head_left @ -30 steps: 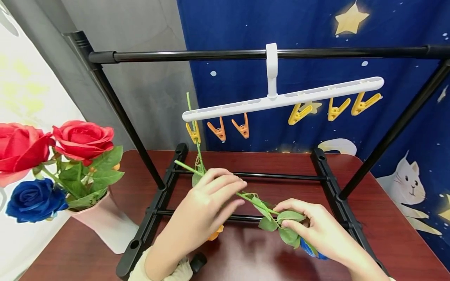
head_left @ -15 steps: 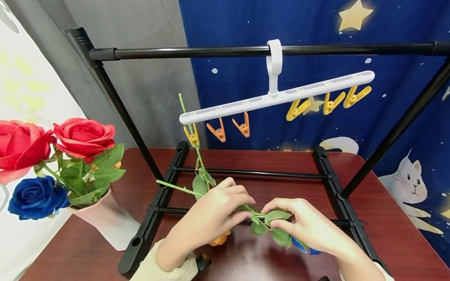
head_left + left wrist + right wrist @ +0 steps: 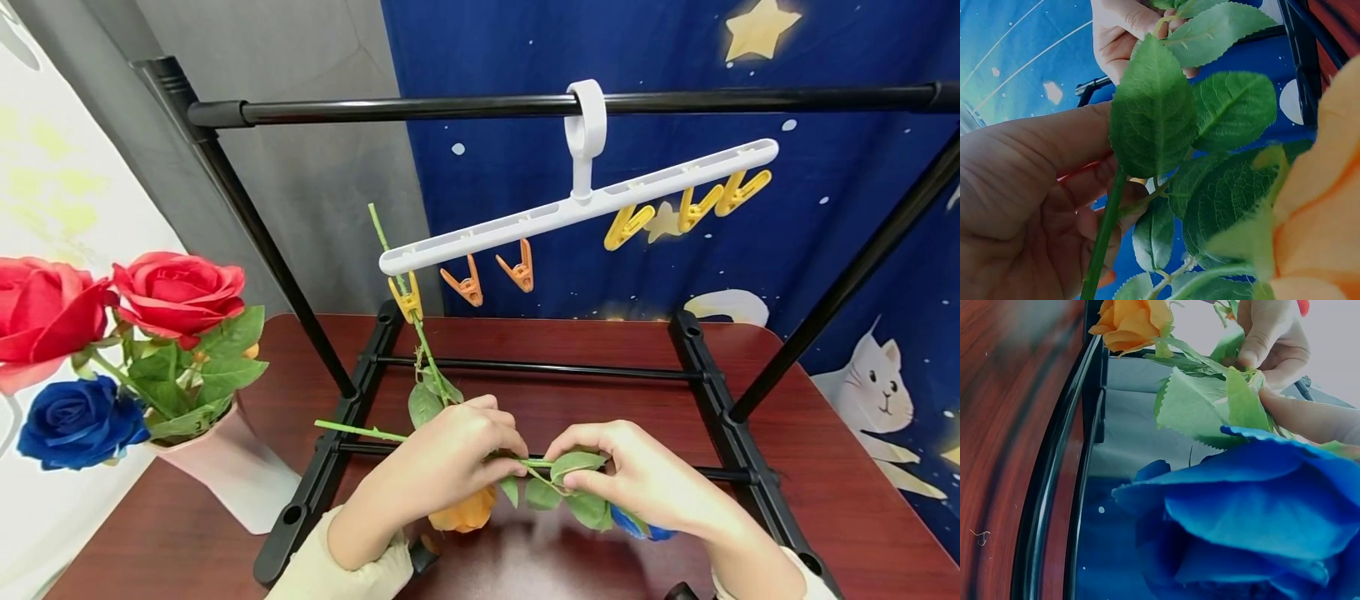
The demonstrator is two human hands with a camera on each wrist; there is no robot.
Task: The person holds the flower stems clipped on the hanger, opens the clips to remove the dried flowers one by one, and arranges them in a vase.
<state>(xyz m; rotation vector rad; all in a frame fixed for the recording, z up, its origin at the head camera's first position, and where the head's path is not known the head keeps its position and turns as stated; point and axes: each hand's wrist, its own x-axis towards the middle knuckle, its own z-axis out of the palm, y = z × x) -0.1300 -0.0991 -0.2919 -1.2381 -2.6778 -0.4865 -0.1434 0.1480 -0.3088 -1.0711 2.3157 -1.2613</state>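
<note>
A blue artificial rose (image 3: 633,525) lies almost level between both hands, its green stem (image 3: 360,430) pointing left past the left wrist. My right hand (image 3: 630,471) pinches this stem among the leaves just behind the bloom. Farther along it my left hand (image 3: 450,450) grips the stem between thumb and fingers. An orange rose (image 3: 467,510) hangs head down behind the left hand, its stem caught in a yellow clip (image 3: 407,298) at the left end of a white clip hanger (image 3: 517,222). The hanger tilts, left end lower.
The hanger's hook (image 3: 587,125) sits on the black rack's top bar (image 3: 375,110). Orange clips (image 3: 519,267) and yellow clips (image 3: 628,227) dangle without flowers. A pink-white vase (image 3: 232,475) with red roses (image 3: 180,296) and a blue one stands left on the reddish-brown table (image 3: 840,500).
Both hands have moved closer together, the right one going left with the blue rose; the stem's end now reaches farther left and lower. The hanger has swung, its right end shifting left and up.
</note>
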